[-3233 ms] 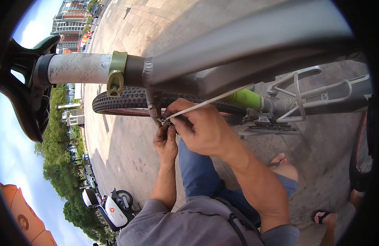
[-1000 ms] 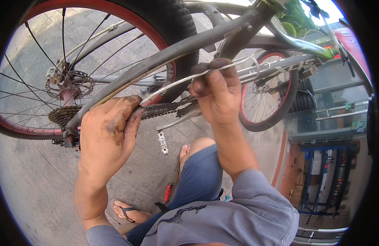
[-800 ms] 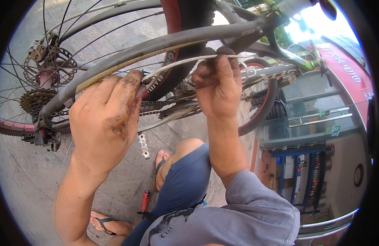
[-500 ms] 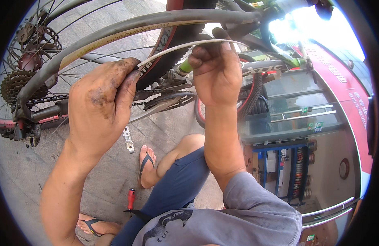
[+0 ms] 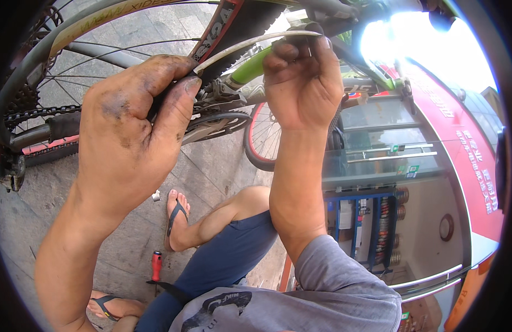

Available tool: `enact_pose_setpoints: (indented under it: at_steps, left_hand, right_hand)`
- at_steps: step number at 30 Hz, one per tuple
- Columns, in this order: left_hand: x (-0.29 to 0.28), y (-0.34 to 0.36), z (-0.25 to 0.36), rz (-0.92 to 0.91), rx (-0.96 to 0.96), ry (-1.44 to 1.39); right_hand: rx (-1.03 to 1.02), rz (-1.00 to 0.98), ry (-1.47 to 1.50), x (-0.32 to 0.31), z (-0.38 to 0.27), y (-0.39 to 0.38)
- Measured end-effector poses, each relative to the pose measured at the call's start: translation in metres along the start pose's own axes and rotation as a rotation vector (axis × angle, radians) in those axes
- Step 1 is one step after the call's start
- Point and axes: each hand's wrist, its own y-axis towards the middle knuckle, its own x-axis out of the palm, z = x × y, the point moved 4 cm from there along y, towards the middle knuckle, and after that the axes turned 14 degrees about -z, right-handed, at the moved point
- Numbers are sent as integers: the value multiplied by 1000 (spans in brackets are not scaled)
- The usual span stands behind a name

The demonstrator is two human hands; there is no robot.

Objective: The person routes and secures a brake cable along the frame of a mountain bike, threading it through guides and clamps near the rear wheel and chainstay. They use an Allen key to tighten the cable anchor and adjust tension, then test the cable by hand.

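Note:
A thin white cable housing arches between my two hands, in front of a bicycle. My left hand, smudged with black grease, pinches its near end between thumb and forefinger. At its far end, the raised right hand has thumb and fingers closed on the housing, with dark stains on the fingertips. Behind the hands are the bicycle's knobbly tyre, its green frame tube and its chain. My left hand covers part of the drivetrain.
A red-handled screwdriver stands by my leg on the paved ground. Another bicycle wheel with a red rim is beyond my right forearm. At the right are a glass shopfront, a blue shelf rack and a red sign.
Both hands have risen slightly relative to the bicycle, still gripping the housing. The whole view has shifted, so the rear wheel sits farther left and higher. The housing's far end no longer shows beyond my right fingers.

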Motion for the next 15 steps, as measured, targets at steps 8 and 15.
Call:
enact_pose_setpoints:
  at_steps: [8, 15]
  left_hand:
    - [7, -11, -1, -42, 23, -85]
    - [9, -16, 2, -14, 62, -73]
  right_hand:
    - [56, -65, -24, 5, 5, -13]
    - [30, -26, -116, 10, 6, -10]
